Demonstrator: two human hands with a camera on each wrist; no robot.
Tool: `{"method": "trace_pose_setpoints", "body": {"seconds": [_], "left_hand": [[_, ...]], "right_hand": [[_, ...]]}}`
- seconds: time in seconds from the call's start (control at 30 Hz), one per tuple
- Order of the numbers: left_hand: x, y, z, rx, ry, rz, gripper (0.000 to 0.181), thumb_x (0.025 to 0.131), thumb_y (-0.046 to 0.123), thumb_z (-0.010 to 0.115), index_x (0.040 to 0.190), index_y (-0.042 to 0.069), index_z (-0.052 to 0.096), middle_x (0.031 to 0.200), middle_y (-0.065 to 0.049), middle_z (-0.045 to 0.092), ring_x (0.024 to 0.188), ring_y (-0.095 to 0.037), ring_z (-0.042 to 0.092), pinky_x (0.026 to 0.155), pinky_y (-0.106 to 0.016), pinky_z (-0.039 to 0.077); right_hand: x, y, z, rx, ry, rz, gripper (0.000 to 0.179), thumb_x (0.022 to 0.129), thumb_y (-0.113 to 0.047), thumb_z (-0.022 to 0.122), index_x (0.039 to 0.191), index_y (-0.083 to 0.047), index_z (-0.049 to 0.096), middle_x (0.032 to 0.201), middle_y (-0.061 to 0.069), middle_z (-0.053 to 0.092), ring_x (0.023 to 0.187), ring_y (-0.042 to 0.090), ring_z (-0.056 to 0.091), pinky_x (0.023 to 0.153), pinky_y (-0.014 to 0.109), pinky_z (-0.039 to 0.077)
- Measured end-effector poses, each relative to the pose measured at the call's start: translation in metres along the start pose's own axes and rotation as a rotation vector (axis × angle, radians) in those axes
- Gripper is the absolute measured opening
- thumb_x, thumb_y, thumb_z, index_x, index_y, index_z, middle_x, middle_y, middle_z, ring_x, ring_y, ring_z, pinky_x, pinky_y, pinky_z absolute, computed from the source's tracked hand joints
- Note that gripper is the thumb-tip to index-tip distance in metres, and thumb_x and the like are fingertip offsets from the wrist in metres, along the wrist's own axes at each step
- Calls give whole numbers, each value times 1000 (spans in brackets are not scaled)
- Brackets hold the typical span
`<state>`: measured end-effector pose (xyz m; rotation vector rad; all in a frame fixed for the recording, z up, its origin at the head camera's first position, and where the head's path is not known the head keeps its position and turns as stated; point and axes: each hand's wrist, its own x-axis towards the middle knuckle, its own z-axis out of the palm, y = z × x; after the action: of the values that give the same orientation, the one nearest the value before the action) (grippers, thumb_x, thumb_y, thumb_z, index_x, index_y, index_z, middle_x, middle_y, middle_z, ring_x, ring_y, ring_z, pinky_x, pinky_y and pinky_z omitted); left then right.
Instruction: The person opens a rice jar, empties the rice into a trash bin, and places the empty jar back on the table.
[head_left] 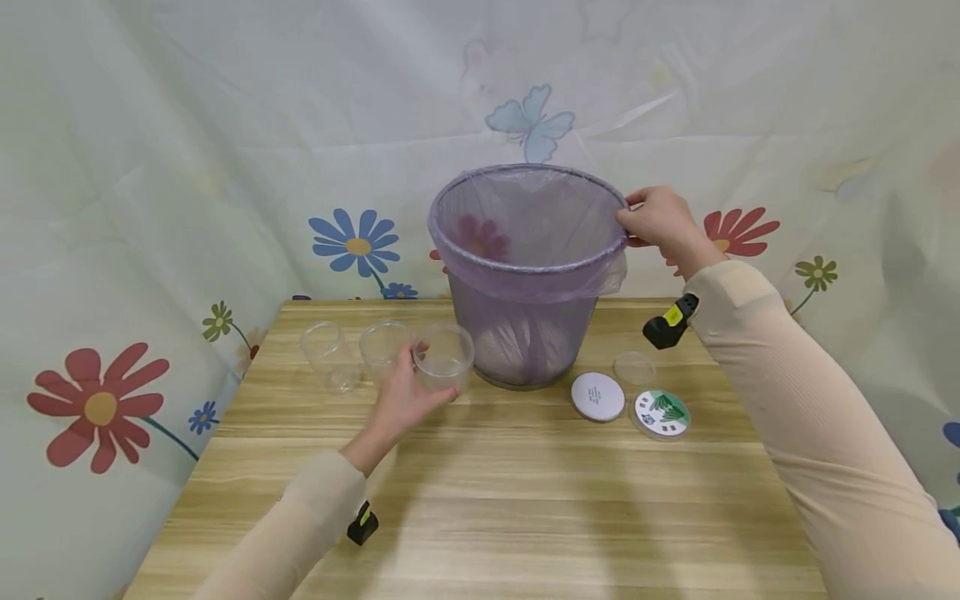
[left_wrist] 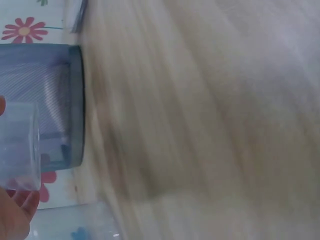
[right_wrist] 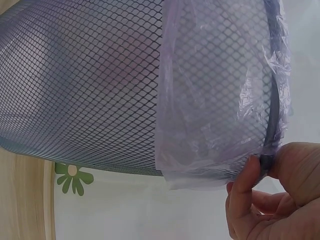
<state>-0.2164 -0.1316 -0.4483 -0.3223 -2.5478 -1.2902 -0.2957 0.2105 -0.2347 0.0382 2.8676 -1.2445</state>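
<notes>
My left hand (head_left: 401, 393) grips a clear plastic cup (head_left: 444, 367) in front of the bin's left side. In the left wrist view that cup (left_wrist: 19, 145) is held above the tabletop, with fingers (left_wrist: 29, 202) round its side. A wire mesh trash bin (head_left: 517, 346) stands upright at the back of the table. Its thin purple liner (head_left: 525, 287) folds over the rim. At the bin's right side my right hand (head_left: 662, 218) pinches the lined rim between thumb and fingers; the right wrist view shows the liner (right_wrist: 210, 110) hanging over the mesh (right_wrist: 110, 85).
Two more clear cups, one tall (head_left: 324, 358) and one partly behind my left hand (head_left: 381, 340), stand at the table's left. On the right lie a white disc (head_left: 597, 397), a green-and-white printed lid (head_left: 662, 414) and a clear lid (head_left: 634, 367). A flowered curtain (head_left: 225, 167) hangs behind.
</notes>
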Motion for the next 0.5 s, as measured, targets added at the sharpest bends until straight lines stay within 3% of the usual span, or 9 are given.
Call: {"method": "trace_pose_setpoints", "body": {"seconds": [0.2,0.5], "left_hand": [[-10,-10,11,-43,-76,-61,93,62,29,85,134,3,32,132,-12,48,121,-29,46,100,-43,39],[-14,-22,20,-32,-111,-118,95,62,31,84,136,5,31,134,-10,47,122,-31,45,102,-44,37]], "right_hand": [[0,0,0,6,-11,0,54,90,-19,42,137,6,34,124,24,47,60,-2,56,62,16,52],[0,0,-1,2,-6,1,55,90,-19,42,138,7,33,126,25,46,60,-2,56,62,16,52]]}}
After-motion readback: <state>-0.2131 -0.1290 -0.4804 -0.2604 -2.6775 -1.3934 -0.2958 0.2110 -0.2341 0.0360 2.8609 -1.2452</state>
